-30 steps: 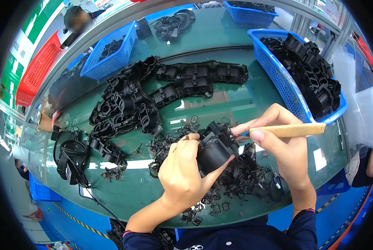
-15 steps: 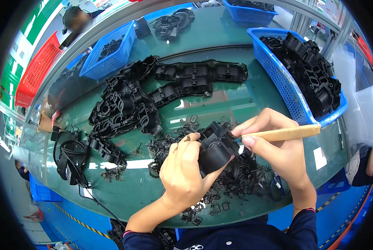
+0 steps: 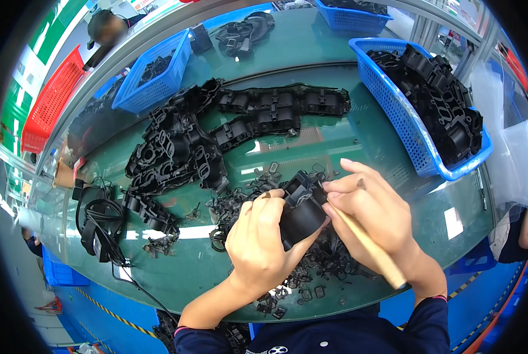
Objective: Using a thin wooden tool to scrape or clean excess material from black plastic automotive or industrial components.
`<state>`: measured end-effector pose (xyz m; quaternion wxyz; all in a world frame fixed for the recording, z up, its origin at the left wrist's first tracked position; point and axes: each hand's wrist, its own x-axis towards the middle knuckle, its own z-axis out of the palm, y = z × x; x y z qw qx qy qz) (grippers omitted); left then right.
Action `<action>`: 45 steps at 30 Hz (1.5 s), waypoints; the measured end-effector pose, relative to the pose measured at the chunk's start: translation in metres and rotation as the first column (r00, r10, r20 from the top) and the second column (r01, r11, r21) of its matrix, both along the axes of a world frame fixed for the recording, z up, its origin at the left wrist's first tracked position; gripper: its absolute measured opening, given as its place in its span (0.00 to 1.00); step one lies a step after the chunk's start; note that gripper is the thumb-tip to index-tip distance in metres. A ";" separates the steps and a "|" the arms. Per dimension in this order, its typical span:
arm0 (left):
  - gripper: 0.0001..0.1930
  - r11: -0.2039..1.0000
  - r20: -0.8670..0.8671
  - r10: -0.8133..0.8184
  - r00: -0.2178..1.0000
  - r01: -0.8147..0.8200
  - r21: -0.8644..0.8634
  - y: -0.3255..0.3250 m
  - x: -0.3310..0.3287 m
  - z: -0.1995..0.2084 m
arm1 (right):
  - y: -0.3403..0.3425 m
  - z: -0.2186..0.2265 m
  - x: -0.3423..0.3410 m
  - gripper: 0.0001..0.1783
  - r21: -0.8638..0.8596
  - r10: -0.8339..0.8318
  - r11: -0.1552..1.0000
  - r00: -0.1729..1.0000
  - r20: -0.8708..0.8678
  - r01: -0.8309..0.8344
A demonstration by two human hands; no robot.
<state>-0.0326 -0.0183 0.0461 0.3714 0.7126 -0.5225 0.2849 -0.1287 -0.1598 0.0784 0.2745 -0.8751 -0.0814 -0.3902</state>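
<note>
Above the middle of the bench, my left hand (image 3: pixel 258 239) is wrapped round a black moulded plastic part (image 3: pixel 302 221) with a rounded, smooth lower side and an open, ribbed top. My right hand (image 3: pixel 377 203) grips a tool with a tan wooden handle (image 3: pixel 373 248), which slants down toward my right wrist. The tool's working end lies at the part's right side, hidden by my fingers, and the right fingertips are against or very close to that side. Beneath both hands spreads a heap of small black plastic scraps (image 3: pixel 311 271).
More black moulded parts (image 3: pixel 175 144) are stacked on the green bench (image 3: pixel 387 147) at far left and centre. Blue baskets (image 3: pixel 393 112) of parts stand right and back. A black cable bundle (image 3: pixel 102 218) lies left. Another person (image 3: pixel 107 29) is at upper left.
My right hand has turned: the wooden handle swung from pointing right to slanting down toward my wrist. The plastic part has stayed nearly in place in my left hand.
</note>
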 end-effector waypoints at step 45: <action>0.36 0.937 -0.573 -0.316 0.756 0.342 -0.066 0.007 0.016 0.012 | -0.021 0.020 -0.006 0.08 0.755 0.416 0.656 0.848 -0.329 -0.028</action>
